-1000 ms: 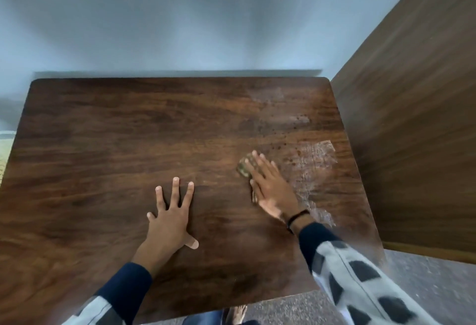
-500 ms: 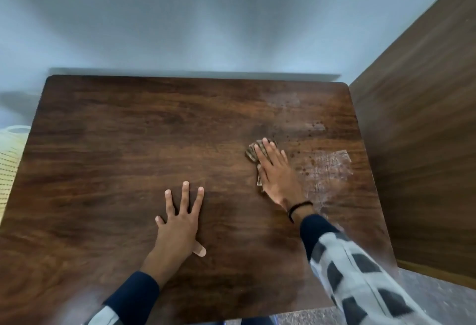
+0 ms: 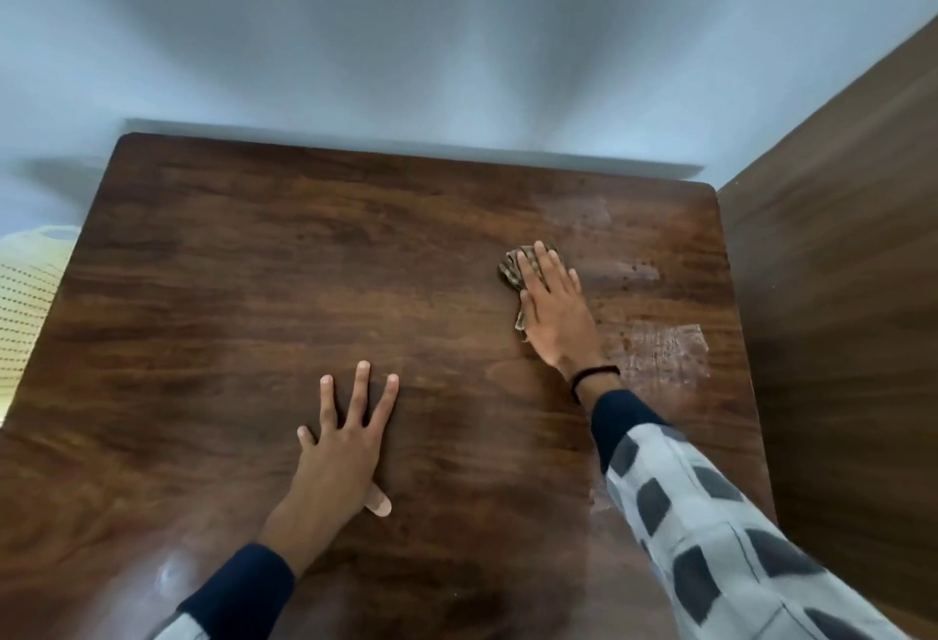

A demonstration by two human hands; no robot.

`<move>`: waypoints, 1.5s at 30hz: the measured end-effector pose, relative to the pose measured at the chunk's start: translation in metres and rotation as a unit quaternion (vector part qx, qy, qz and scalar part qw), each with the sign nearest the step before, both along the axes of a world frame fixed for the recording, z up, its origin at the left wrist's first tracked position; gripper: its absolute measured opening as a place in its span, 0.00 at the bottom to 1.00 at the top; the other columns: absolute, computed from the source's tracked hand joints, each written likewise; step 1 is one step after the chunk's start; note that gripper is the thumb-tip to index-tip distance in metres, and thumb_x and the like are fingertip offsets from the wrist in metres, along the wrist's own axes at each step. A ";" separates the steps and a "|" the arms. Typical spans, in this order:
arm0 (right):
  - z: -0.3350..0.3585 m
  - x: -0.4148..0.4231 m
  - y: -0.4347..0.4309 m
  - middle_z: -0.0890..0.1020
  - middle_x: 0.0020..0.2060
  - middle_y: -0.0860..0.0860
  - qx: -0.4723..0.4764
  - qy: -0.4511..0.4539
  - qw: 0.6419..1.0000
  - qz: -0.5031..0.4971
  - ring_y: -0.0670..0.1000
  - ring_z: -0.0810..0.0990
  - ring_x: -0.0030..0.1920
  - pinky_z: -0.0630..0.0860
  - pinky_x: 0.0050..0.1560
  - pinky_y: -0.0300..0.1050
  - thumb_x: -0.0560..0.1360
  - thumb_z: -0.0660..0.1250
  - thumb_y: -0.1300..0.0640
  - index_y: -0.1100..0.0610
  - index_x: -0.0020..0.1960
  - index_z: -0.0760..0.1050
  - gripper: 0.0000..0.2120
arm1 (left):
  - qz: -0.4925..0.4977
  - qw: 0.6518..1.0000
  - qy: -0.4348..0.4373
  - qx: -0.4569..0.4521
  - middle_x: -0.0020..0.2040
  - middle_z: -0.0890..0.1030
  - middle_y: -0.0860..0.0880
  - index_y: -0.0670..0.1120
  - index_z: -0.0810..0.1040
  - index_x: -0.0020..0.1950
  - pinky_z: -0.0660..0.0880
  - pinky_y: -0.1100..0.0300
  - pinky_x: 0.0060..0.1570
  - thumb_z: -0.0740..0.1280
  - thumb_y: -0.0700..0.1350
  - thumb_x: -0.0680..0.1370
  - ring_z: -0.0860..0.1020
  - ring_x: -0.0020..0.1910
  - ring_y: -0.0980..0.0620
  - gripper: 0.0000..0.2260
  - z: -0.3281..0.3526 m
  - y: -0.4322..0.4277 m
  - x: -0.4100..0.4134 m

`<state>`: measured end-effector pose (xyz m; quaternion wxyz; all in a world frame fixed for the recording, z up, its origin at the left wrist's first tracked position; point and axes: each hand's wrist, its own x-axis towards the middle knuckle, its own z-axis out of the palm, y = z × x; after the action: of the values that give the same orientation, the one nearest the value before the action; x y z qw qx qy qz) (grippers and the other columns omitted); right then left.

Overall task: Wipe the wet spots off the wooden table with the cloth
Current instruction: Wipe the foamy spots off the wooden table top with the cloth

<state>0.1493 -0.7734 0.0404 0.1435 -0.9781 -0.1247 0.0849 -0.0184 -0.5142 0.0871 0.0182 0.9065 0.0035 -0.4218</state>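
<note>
The cloth (image 3: 511,273), a small brownish checked rag, lay bunched on the far right part of the wooden table (image 3: 243,314). My right hand (image 3: 550,317) lay flat on top of it, fingers straight and close together, pressing it to the wood rather than clutching it. Only its left edge and a hanging corner showed past my fingers. My left hand (image 3: 345,446) rested nearer to me, towards the middle of the table, palm down with fingers spread and holding nothing. A pale plaster (image 3: 380,505) showed on its thumb.

The tabletop was dark, glossy wood with a strong grain and rounded far corners. Wet marks sat on its right side. A whitish streaked patch (image 3: 665,352) lay just right of my right wrist. A thin speckled smear (image 3: 629,271) lay just beyond my fingertips to the right, and a fainter dull patch (image 3: 583,210) sat near the far edge. All three were beside the cloth, not under it.

A black band (image 3: 594,375) circled my right wrist, above a dark cuff and a grey sleeve (image 3: 710,538) with dark squares.

Beyond the table rose a plain pale blue-grey wall (image 3: 406,30). A tall brown wooden panel (image 3: 837,258) stood close along the table's right edge. At the left edge a pale perforated object (image 3: 25,294) showed below table level; I could not tell what it was.
</note>
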 end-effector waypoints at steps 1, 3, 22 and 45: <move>-0.001 -0.013 -0.001 0.50 0.83 0.51 0.007 -0.007 1.000 -0.003 0.52 0.47 0.83 0.47 0.82 0.53 0.86 0.52 0.56 0.52 0.83 0.53 0.26 | 0.004 1.000 0.002 -0.004 0.71 0.17 0.47 0.54 0.19 0.72 0.61 0.32 0.71 0.79 0.62 0.62 0.30 0.75 0.31 0.69 -0.001 0.000 0.000; -0.004 -0.049 -0.004 0.50 0.83 0.51 0.012 -0.013 1.000 0.008 0.51 0.46 0.83 0.47 0.82 0.51 0.86 0.52 0.56 0.53 0.83 0.53 0.26 | 0.013 1.000 0.006 -0.015 0.69 0.16 0.48 0.54 0.19 0.71 0.59 0.31 0.71 0.79 0.60 0.62 0.28 0.74 0.32 0.69 -0.004 0.000 0.001; -0.008 -0.056 0.003 0.53 0.83 0.53 0.001 -0.002 1.000 -0.013 0.53 0.50 0.82 0.49 0.81 0.52 0.85 0.54 0.57 0.55 0.83 0.55 0.27 | 0.019 1.000 0.003 -0.011 0.69 0.15 0.48 0.54 0.18 0.71 0.60 0.31 0.70 0.80 0.60 0.61 0.25 0.71 0.33 0.70 -0.004 0.000 0.002; 0.000 0.147 0.035 0.51 0.83 0.56 0.023 0.018 0.997 -0.074 0.55 0.46 0.83 0.45 0.82 0.54 0.86 0.49 0.55 0.58 0.83 0.50 0.27 | -0.013 0.999 0.019 0.043 0.71 0.18 0.48 0.50 0.21 0.72 0.63 0.38 0.71 0.78 0.62 0.64 0.31 0.76 0.32 0.68 0.007 -0.011 0.011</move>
<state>0.2965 -0.7379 0.0407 0.1743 -0.9794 -0.0515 0.0884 -0.0076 -0.5252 0.0941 -0.0264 0.8982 0.0100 -0.4386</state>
